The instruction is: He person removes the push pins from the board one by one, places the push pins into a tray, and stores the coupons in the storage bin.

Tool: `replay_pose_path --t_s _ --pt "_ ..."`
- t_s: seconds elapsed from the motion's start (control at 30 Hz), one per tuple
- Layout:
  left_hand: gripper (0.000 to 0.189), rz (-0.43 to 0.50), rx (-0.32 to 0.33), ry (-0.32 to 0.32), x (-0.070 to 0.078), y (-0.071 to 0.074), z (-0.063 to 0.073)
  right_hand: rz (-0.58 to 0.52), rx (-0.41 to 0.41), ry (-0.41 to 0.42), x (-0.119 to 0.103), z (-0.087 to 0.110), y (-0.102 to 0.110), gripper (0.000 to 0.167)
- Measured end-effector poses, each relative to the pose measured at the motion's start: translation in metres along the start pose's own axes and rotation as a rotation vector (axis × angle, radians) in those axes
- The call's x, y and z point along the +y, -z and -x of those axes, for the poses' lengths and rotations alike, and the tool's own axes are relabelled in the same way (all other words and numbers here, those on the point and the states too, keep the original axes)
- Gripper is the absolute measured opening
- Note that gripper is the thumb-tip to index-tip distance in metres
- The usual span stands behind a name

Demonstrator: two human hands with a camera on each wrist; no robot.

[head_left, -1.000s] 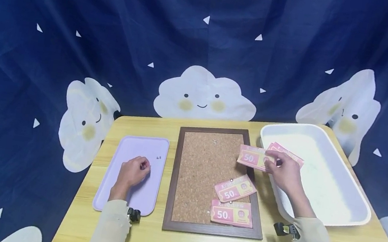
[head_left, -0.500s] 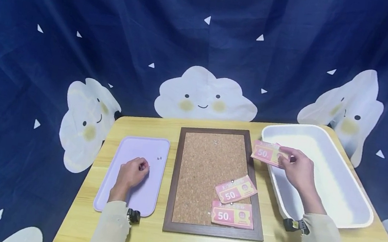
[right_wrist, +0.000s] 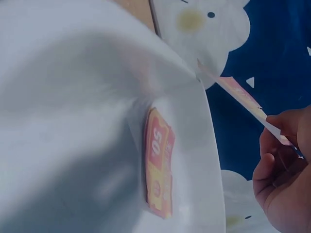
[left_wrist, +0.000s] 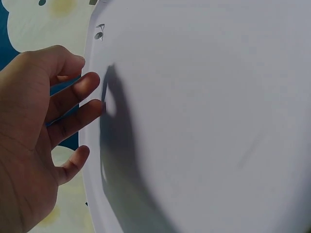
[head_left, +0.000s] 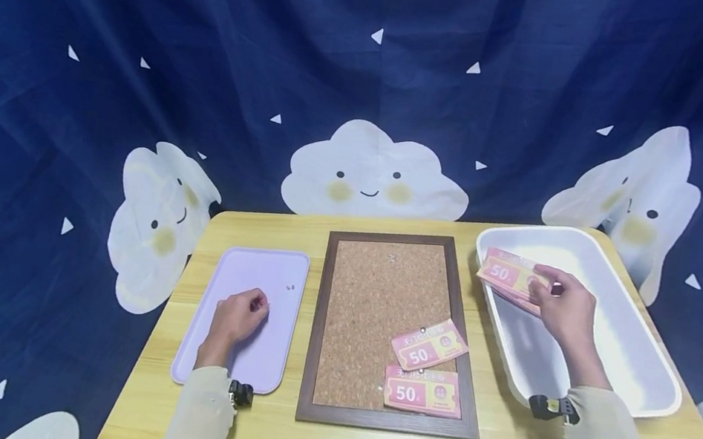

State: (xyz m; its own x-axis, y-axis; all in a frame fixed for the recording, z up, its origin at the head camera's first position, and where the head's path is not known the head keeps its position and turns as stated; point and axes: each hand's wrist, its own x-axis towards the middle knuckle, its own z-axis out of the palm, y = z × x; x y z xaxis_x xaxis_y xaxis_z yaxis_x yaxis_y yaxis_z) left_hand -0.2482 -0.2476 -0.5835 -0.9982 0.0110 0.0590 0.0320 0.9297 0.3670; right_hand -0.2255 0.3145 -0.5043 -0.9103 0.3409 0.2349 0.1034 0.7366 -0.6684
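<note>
Your coupons (head_left: 507, 274) are pink and yellow, your left tray (head_left: 250, 269) lilac. The far curtain (head_left: 411, 85) is navy with white clouds (head_left: 370, 158).

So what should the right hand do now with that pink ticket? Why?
Maybe lower the held ticket onto the ticket stack inside the white tub, because the right hand pinches it close by and that stack also shows a 50.

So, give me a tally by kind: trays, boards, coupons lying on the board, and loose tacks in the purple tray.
Trays: 2 (purple tray, white tray)
Boards: 1 (cork board)
Coupons on the board: 2 (upper coupon, lower coupon)
Loose tacks: 2
Total: 7
</note>
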Motion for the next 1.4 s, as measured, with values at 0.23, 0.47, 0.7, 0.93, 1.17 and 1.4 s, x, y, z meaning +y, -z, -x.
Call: replay_pose_path --t_s 0.23,0.47,0.7,0.93,1.17,1.4 --pt "0.007 -0.005 0.007 -0.014 -0.001 -0.001 0.0 0.014 -0.015 -0.032 0.006 -0.004 0.002 0.033" --pt "0.008 0.0 -0.026 0.013 -0.004 -0.004 0.001 0.032 -0.034 -0.065 0.013 -0.007 0.001 0.034" --pt "0.009 -0.015 -0.04 0.012 -0.004 -0.004 0.002 0.033 -0.083 -0.132 0.02 -0.013 0.001 0.038" --pt "0.011 -0.023 -0.071 0.026 -0.005 -0.004 0.001 0.055 -0.189 -0.142 0.027 -0.019 -0.002 0.042" --pt "0.011 -0.033 -0.084 0.03 -0.006 -0.005 -0.002 0.076 -0.263 -0.136 0.033 -0.025 -0.006 0.045" --pt "0.011 -0.034 -0.084 0.043 -0.005 -0.005 -0.002 0.109 -0.326 -0.114 0.04 -0.029 -0.01 0.047"
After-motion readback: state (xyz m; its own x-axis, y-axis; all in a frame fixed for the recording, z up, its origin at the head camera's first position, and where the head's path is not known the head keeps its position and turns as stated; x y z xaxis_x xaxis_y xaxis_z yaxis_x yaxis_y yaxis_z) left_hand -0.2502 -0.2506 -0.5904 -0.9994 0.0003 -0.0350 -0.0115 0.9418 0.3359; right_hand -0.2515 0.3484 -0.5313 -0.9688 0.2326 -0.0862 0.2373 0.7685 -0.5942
